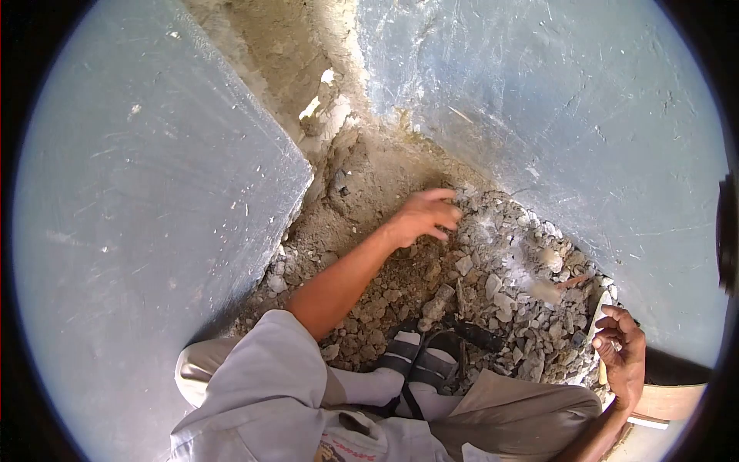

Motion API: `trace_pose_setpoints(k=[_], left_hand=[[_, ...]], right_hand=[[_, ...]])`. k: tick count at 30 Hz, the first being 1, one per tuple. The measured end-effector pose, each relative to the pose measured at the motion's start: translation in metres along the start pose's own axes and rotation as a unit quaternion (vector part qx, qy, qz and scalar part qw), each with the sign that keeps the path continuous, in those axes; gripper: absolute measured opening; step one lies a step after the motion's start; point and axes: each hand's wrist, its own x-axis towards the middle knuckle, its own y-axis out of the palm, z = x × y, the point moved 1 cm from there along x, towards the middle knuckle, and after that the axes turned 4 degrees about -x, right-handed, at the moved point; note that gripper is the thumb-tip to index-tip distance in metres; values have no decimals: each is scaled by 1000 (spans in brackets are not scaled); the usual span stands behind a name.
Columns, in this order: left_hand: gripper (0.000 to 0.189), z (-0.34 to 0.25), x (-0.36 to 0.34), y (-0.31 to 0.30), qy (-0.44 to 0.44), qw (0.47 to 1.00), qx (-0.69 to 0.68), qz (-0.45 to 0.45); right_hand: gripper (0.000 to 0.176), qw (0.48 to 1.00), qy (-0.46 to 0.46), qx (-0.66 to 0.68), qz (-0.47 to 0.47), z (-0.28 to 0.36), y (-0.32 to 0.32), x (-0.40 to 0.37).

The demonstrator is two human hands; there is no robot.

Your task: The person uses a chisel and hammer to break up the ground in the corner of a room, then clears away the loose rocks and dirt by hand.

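Grey rubble (pixel 504 304) lies between the left hand (pixel 426 215) and right hand (pixel 625 358)

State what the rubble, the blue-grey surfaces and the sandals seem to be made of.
Rubble: probably broken concrete, mortar or stone; rough, matte, angular grey lumps with pale dust.
Blue-grey surfaces: likely painted plaster; smooth, slightly glossy and scratched, though the backing can't be told.
Sandals: perhaps leather or synthetic; dark, broad straps, material uncertain.
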Motion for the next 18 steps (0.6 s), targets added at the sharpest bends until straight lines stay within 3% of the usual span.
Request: trace_pose_setpoints(k=[2,4,9,12,15,16,18], left_hand=[[52,33,15,-46,-1,984,-18,-175],[42,73,30,-106,9,958,-36,-284],[35,109,42,-202,-23,889,-158,-428],[32,113,63,-225,-69,870,-178,-455],[30,220,133,-382,-102,922,-261,-269],[31,172,113,-320,-103,895,-222,-374],[31,133,95,-271,-100,883,-186,-419]], right_hand=[[58,1000,4,-5,-5,-1,-1,-3],[58,1000,8,3,-10,-4,0,-5],[59,999,3,30,-18,-10,2,4],[61,1000,26,-5,6,-5,2,9],[63,1000,12,-11,12,-4,4,14],[64,1000,-3,-10,4,-6,6,16],[65,1000,18,-9,12,-1,9,20]])
